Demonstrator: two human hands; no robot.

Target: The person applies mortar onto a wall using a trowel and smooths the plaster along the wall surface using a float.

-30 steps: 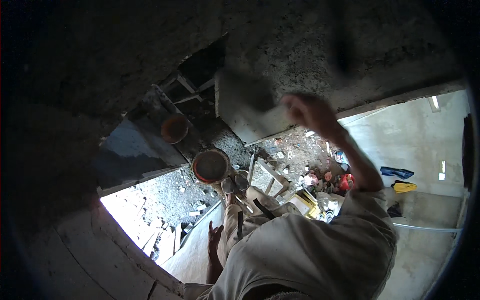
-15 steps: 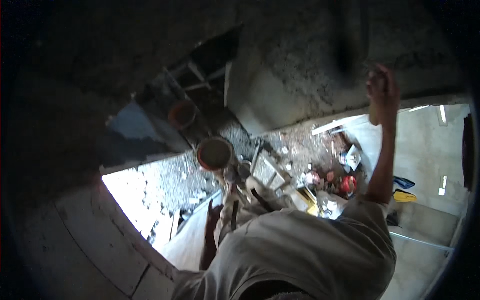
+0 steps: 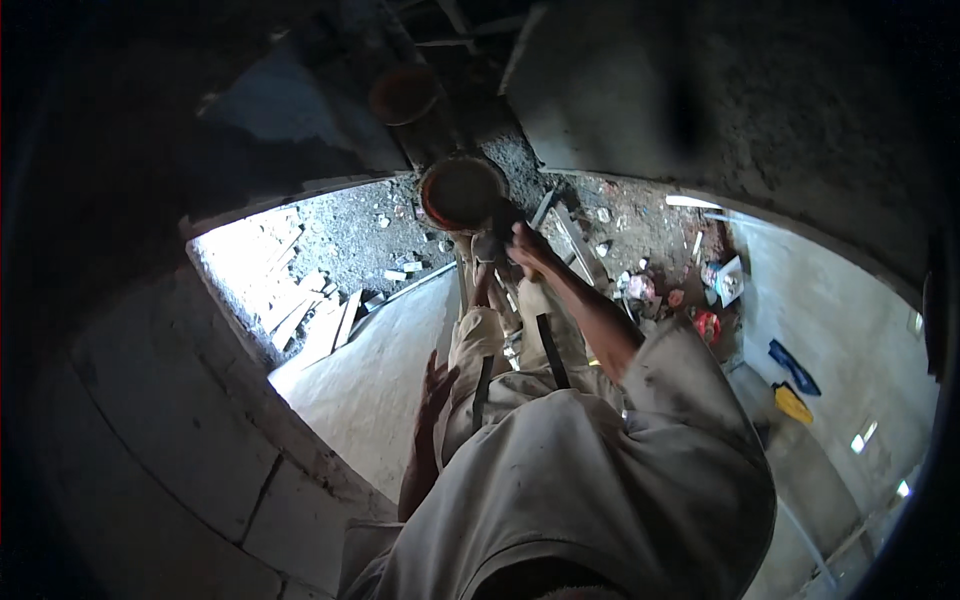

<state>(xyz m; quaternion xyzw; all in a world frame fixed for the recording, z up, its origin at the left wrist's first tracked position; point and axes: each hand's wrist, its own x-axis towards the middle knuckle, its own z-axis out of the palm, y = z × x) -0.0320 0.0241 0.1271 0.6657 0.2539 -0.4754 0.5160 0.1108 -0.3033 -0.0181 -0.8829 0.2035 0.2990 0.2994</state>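
My right hand (image 3: pixel 528 252) reaches forward with its fingers closed around a dark tool (image 3: pixel 507 218) whose kind I cannot make out. The tool is at the near right rim of a round, reddish-edged pan (image 3: pixel 432 208), which holds a grey-brown material. Low at my left side, beside my trouser leg, my left hand (image 3: pixel 436 388) hangs with its fingers apart and nothing in it.
Beyond the pan stands a second round reddish container (image 3: pixel 404 95) in shadow. Loose boards (image 3: pixel 312 325) and rubble lie on the ground at left. Red and white litter (image 3: pixel 706 326) is at right, near a pale wall (image 3: pixel 800 300) with blue and yellow items beside it.
My right hand has come down from high at the right to the pan's edge. The view has shifted, so the pan sits higher in it. My left hand stays low.
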